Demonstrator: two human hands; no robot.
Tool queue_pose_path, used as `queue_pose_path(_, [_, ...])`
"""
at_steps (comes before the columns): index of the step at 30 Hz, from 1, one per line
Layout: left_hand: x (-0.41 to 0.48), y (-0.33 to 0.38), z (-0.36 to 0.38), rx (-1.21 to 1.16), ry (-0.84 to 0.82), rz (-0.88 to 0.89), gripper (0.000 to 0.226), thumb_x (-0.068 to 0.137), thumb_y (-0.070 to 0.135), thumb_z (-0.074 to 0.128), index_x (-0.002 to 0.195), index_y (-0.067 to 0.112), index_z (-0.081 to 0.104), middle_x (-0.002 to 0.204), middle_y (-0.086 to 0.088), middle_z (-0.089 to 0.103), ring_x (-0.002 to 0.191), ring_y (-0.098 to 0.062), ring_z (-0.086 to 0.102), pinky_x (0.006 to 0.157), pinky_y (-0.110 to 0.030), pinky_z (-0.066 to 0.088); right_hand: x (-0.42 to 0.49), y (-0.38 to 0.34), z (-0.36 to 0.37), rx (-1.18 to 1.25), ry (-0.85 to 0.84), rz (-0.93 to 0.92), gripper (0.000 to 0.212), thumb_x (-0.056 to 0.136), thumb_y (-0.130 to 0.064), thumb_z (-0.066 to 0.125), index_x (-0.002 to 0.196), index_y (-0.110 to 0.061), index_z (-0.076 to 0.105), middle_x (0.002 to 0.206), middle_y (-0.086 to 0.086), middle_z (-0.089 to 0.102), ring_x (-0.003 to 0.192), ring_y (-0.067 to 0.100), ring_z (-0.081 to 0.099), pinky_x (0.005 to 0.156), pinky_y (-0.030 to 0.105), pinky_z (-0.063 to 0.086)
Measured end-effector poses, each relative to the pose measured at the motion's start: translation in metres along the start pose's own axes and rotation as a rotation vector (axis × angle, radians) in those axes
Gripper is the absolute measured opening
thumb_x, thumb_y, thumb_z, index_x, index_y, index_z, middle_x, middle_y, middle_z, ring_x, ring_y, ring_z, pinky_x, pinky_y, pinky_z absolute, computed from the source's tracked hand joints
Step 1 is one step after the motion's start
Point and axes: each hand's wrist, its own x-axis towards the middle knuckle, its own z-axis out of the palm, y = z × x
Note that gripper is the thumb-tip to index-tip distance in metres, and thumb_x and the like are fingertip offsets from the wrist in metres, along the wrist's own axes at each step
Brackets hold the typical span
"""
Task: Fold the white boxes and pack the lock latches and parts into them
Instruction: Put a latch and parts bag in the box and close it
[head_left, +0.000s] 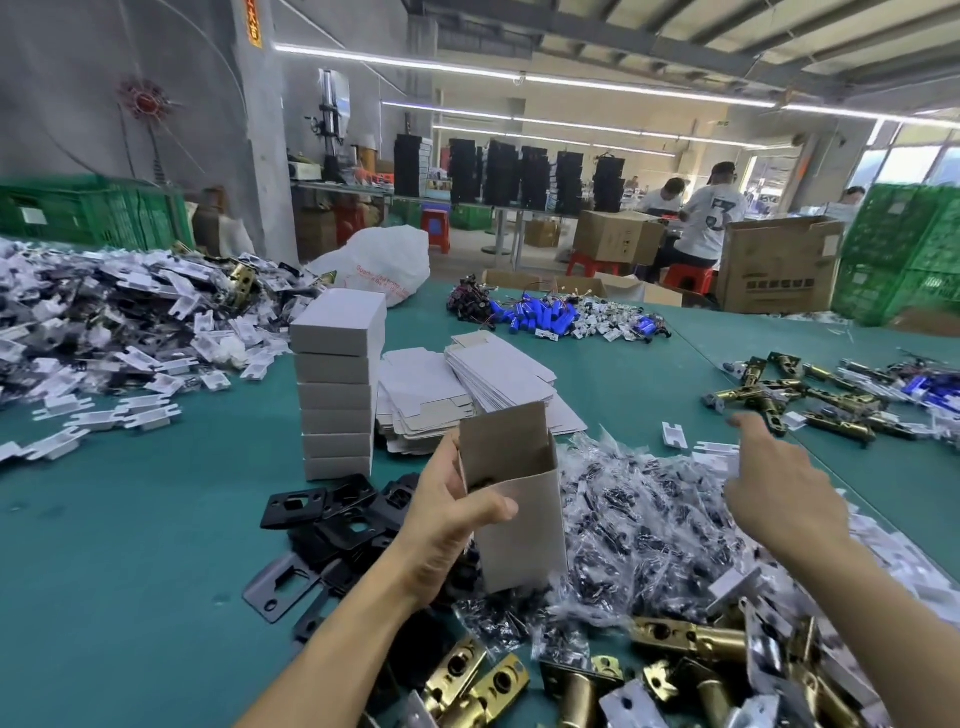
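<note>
Thumb and fingers of the left hand (452, 525) curl round a white box (524, 519), which we see held upright, its top open and one flap standing up at the far side. Its lower end meets a heap of small clear bags (649, 525) holding dark parts; we cannot tell whether it touches them. The heap spreads under and between both hands. The right hand (779, 488) hangs over that heap with fingers loosely spread and the forefinger stretched forward; we see nothing in it. Beyond the left hand stands a stack of closed white boxes (337, 384), and just right of the stack lie flat box blanks (467, 395) in fanned piles. Black plates (332, 514) lie under and left of the left wrist on the green table (130, 519). Nearer us than both hands lie brass latches (691, 639), some touching the bags. Further latches (810, 400) lie beyond the right hand, well apart from the box.
</note>
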Motion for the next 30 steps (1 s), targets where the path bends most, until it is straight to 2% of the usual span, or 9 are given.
queue_pose_path(2, [0.0,0.0,-0.002,0.042,-0.005,0.016,0.074,0.054,0.016,0.073,0.125,0.01,0.054,0.104,0.001,0.073,0.095,-0.011,0.067,0.079,-0.022,0.054,-0.003,-0.009,-0.008,0.203,0.045,-0.06,0.049,0.093,-0.005,0.05,0.141,-0.015,0.043,0.092,0.011,0.062,0.084,0.034,0.06,0.075,0.046,0.052])
queue_pose_path(4, [0.001,-0.002,-0.005,0.077,-0.016,0.011,0.061,0.061,0.003,0.07,0.12,0.011,0.057,0.095,0.003,0.073,0.087,-0.01,0.066,0.076,-0.022,0.054,-0.011,-0.023,-0.02,0.44,0.106,-0.17,0.039,0.092,-0.009,0.062,0.131,-0.012,0.057,0.083,0.001,0.065,0.081,0.024,0.065,0.085,0.048,0.054])
queue_pose_path(6, [0.0,-0.005,-0.005,0.127,-0.049,-0.008,0.05,0.066,-0.003,0.067,0.113,0.012,0.06,0.089,0.003,0.071,0.082,-0.01,0.065,0.073,-0.022,0.053,-0.024,-0.041,-0.034,0.654,0.103,-0.255,0.032,0.088,-0.011,0.071,0.119,-0.015,0.065,0.079,-0.004,0.069,0.076,0.014,0.069,0.084,0.043,0.057])
queue_pose_path(11, [-0.001,-0.009,-0.005,0.218,-0.094,-0.031,0.034,0.067,0.0,0.076,0.099,0.006,0.067,0.088,-0.011,0.066,0.082,-0.02,0.061,0.077,-0.033,0.051,-0.054,-0.078,-0.06,0.973,-0.047,-0.424,0.024,0.081,-0.009,0.075,0.103,-0.016,0.068,0.079,0.003,0.076,0.073,0.014,0.074,0.071,0.028,0.061])
queue_pose_path(15, [0.0,-0.009,-0.004,0.225,-0.092,-0.063,0.051,0.065,0.009,0.082,0.103,-0.016,0.058,0.087,-0.024,0.061,0.083,-0.025,0.059,0.08,-0.042,0.051,-0.067,-0.086,-0.071,0.84,0.005,-0.591,0.012,0.079,-0.015,0.077,0.087,-0.023,0.073,0.069,-0.003,0.074,0.061,0.006,0.07,0.057,0.017,0.055])
queue_pose_path(17, [0.0,-0.009,-0.002,0.245,-0.098,-0.072,0.048,0.067,0.005,0.08,0.104,-0.016,0.058,0.091,-0.035,0.06,0.085,-0.027,0.061,0.082,-0.048,0.053,-0.069,-0.086,-0.072,0.727,0.06,-0.605,0.005,0.076,-0.025,0.078,0.078,-0.027,0.074,0.063,-0.006,0.069,0.057,0.003,0.063,0.053,0.014,0.048])
queue_pose_path(21, [0.0,-0.011,0.002,0.338,-0.106,-0.094,0.039,0.068,0.006,0.08,0.104,-0.001,0.067,0.092,-0.018,0.07,0.088,-0.022,0.067,0.082,-0.04,0.057,-0.068,-0.087,-0.071,0.602,0.065,-0.567,0.016,0.072,-0.049,0.067,0.068,-0.034,0.063,0.08,-0.004,0.057,0.071,0.002,0.054,0.064,0.022,0.046])
queue_pose_path(26, [-0.001,-0.011,0.005,0.42,-0.127,-0.137,0.03,0.066,0.011,0.079,0.092,0.001,0.07,0.084,-0.006,0.069,0.081,-0.017,0.066,0.077,-0.035,0.055,-0.072,-0.095,-0.067,0.439,0.078,-0.603,0.019,0.085,-0.031,0.074,0.076,-0.022,0.059,0.068,-0.013,0.062,0.067,0.009,0.063,0.065,0.041,0.055])
queue_pose_path(30, [-0.001,-0.009,0.004,0.462,-0.123,-0.172,0.033,0.064,0.015,0.079,0.092,-0.002,0.07,0.089,-0.019,0.071,0.082,-0.025,0.068,0.083,-0.047,0.056,-0.078,-0.107,-0.06,0.348,0.102,-0.647,0.017,0.085,-0.022,0.073,0.08,-0.018,0.059,0.079,0.0,0.064,0.072,0.025,0.061,0.067,0.043,0.052])
